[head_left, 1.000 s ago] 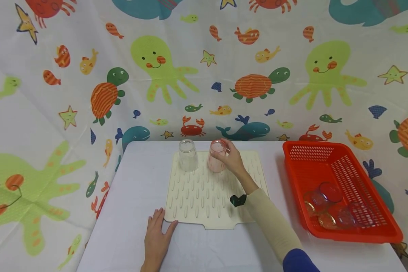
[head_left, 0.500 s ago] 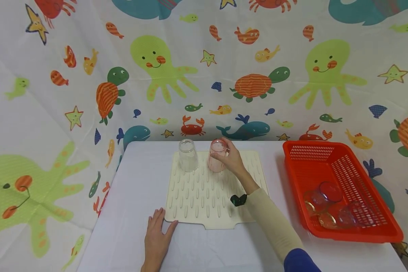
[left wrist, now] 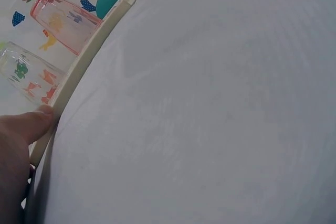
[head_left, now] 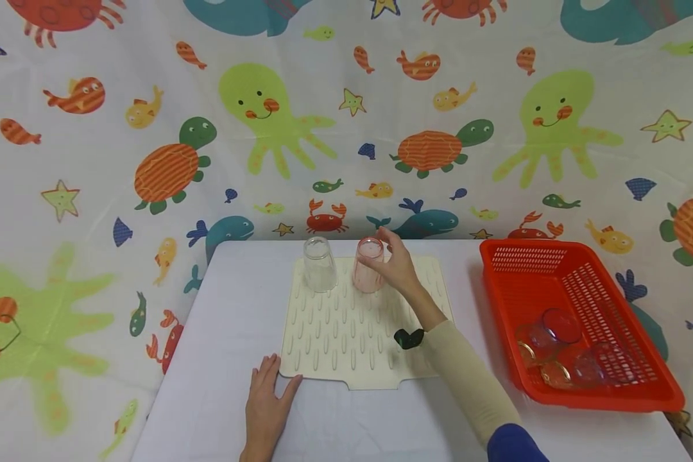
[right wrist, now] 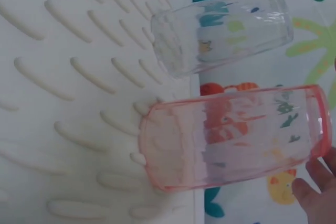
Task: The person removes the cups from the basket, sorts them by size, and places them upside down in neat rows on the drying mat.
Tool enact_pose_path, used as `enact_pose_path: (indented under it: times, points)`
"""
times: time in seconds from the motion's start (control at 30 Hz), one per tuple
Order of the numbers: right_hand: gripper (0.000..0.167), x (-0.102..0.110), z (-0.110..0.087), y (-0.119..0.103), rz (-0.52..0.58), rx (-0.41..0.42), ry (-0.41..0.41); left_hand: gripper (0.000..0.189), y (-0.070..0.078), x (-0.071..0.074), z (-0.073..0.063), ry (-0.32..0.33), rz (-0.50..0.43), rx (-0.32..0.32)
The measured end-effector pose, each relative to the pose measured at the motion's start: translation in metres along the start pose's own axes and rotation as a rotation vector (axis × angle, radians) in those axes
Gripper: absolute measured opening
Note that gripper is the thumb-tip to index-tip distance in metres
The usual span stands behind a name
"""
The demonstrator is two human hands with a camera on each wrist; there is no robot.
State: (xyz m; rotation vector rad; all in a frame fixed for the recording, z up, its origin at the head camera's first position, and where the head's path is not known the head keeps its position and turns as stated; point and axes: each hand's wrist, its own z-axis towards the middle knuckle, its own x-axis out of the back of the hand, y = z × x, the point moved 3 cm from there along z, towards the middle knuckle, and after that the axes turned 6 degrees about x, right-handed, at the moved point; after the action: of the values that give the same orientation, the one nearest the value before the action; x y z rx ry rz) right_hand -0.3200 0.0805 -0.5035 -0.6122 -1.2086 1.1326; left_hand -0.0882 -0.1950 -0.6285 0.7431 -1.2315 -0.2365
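A pink-tinted drinking glass (head_left: pixel 367 273) stands upside down on the cream ridged drying mat (head_left: pixel 346 350). My right hand (head_left: pixel 400 268) is at its right side, thumb and fingers spread apart near the raised base. In the right wrist view the fingertips (right wrist: pixel 303 187) lie beside the base of the pink glass (right wrist: pixel 236 140), not wrapped round it. To the left, a clear glass (head_left: pixel 320 269) also stands upside down on the mat. My left hand (head_left: pixel 267 401) lies flat on the table, its fingers at the mat's near-left corner; the left wrist view has the thumb (left wrist: pixel 37 123) against the mat's edge.
A red plastic basket (head_left: pixel 525 256) stands on the right of the white-covered table (head_left: pixel 231 301), with several tinted glasses (head_left: pixel 561 326) lying in its near end. A curtain printed with sea animals (head_left: pixel 346 147) hangs right behind the table.
The right hand's fingers have spread and lifted off the pink glass, the hand shifting slightly right. The glass stays in place. My left hand has not moved.
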Motion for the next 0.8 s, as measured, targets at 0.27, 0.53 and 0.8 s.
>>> enact_pose_path:
  times: [0.27,0.53,0.8]
  points:
    - [0.084,0.013,-0.002,-0.016,-0.054,0.037,0.013,0.073,-0.001,0.001,0.000,-0.018,0.017,0.003]
    - [0.086,0.023,-0.009,-0.027,-0.142,0.042,0.037,0.072,-0.001,0.000,0.001,-0.029,0.019,0.010]
    - [0.080,0.041,-0.020,-0.039,-0.176,0.086,0.064,0.073,0.000,0.001,0.003,-0.033,0.023,0.006]
